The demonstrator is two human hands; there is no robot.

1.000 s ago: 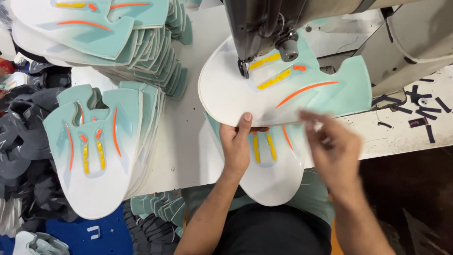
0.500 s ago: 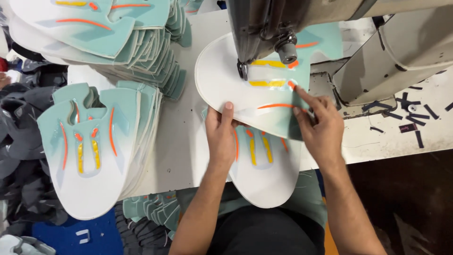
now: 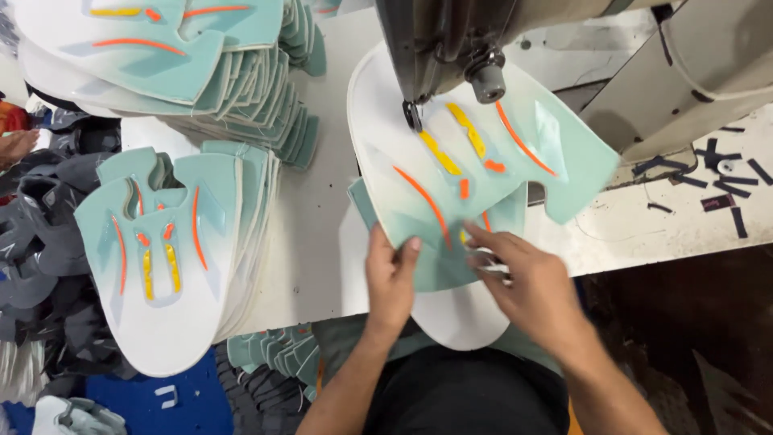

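Note:
A mint-green and white shoe-upper panel (image 3: 451,153) with orange and yellow stripes lies under the head of a sewing machine (image 3: 451,40). My left hand (image 3: 390,274) grips the panel's near edge, thumb on top. My right hand (image 3: 527,282) rests on the same near edge just to the right, fingers spread on the fabric. A second similar panel (image 3: 451,314) lies beneath, its white rounded end hanging over the table edge toward me.
Two stacks of matching panels stand to the left: one at mid left (image 3: 173,250), one at the far left (image 3: 161,56). The white table (image 3: 322,242) holds them. Dark fabric scraps (image 3: 708,177) lie at right. Grey pieces (image 3: 40,234) pile up at far left.
The panel under the machine has been turned clockwise, its stripes now running diagonally. Both hands have slid toward me along its near edge.

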